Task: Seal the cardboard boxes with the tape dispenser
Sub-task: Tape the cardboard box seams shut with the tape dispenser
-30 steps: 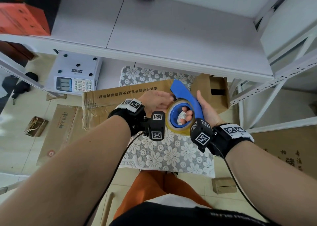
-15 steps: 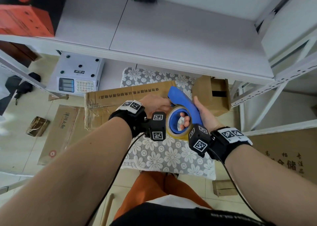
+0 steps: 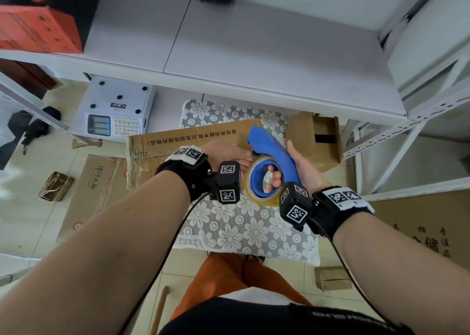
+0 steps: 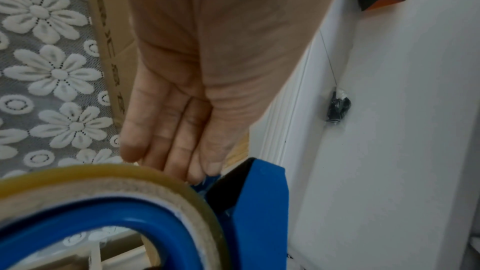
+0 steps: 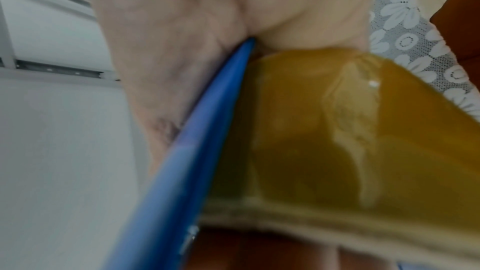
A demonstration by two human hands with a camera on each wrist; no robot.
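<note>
Presently right hand (image 3: 302,171) grips tape dispenser (image 3: 269,156); left hand (image 3: 229,154) fingers straight, touching its front.

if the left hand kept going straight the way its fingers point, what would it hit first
The left hand has straight fingers whose tips already sit at the blue tape dispenser, just past the tape roll. Going on, it would most likely meet the dispenser's front end first; actual contact is unclear.

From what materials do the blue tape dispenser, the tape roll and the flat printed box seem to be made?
Tape dispenser: probably moulded plastic; uniform blue, smooth curves, soft sheen.
Tape roll: likely clear plastic film, looking amber where layered, glossy; the pale inner ring seen in the left wrist view suggests a paper core.
Flat printed box: brown cardboard, matte, creased, with black print.
</note>
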